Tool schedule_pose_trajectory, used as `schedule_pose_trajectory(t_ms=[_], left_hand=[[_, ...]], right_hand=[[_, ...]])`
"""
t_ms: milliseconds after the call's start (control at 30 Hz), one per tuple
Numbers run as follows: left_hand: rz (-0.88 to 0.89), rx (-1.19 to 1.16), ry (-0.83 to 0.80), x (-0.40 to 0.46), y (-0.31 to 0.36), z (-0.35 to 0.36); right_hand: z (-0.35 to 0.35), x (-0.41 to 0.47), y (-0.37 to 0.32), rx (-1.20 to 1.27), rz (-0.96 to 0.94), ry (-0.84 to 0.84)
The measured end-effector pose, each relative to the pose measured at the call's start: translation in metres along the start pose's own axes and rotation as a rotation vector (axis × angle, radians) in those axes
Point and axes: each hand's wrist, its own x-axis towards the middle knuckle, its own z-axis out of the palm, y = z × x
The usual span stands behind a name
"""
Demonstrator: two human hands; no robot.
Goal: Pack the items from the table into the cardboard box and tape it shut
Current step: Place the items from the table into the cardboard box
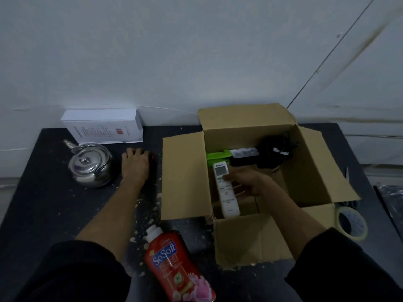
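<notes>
1. My right hand (pixel 248 182) grips the remote (pixel 225 188) mid-body inside the box (pixel 250 240); it looks light, rigid and smooth.
2. My left hand (pixel 135 164) covers a small red thing (pixel 153 159) on the table (pixel 43 192); I can't tell if it grips.
3. The kettle (pixel 90 164) and bottle (pixel 176 267) wait outside; the bottle looks heavier, best held round its body.

Home room: kettle (pixel 90 165) and softener bottle (pixel 176 267) on table (pixel 43 203).

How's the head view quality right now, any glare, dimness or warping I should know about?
Head view: dim and bluish overall; bright glare only on the steel kettle; wide-angle bending toward the frame edges; the small dark red thing under the left hand is too murky to identify; the white remote held by the right hand reads clearly.
</notes>
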Motion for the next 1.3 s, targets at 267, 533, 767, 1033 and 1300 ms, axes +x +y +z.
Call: schedule_pose_trajectory(t_ms=[267, 533, 767, 1033, 1300], left_hand=[[-0.015, -0.001, -0.056, -0.008, -0.012, 0.007], [-0.022, -0.132, -0.112, -0.004, -0.007, -0.002], [-0.174, -0.630, 0.064, -0.017, 0.000, -0.024], [0.036, -0.855, 0.328, -0.030, 0.042, -0.093], [0.477, -0.765, 0.306, -0.063, 0.144, -0.120]], right_hand=[[0.033, 0.011, -0.016, -0.108, 0.063, -0.037], [0.037, 0.015, -0.017, -0.284, -0.079, 0.082], [0.039, 0.009, -0.013, -0.317, -0.056, 0.071], [0.024, -0.023, -0.027, 0.177, -0.350, 0.040], [0.000, -0.078, -0.017, 0.327, -0.771, 0.185]])
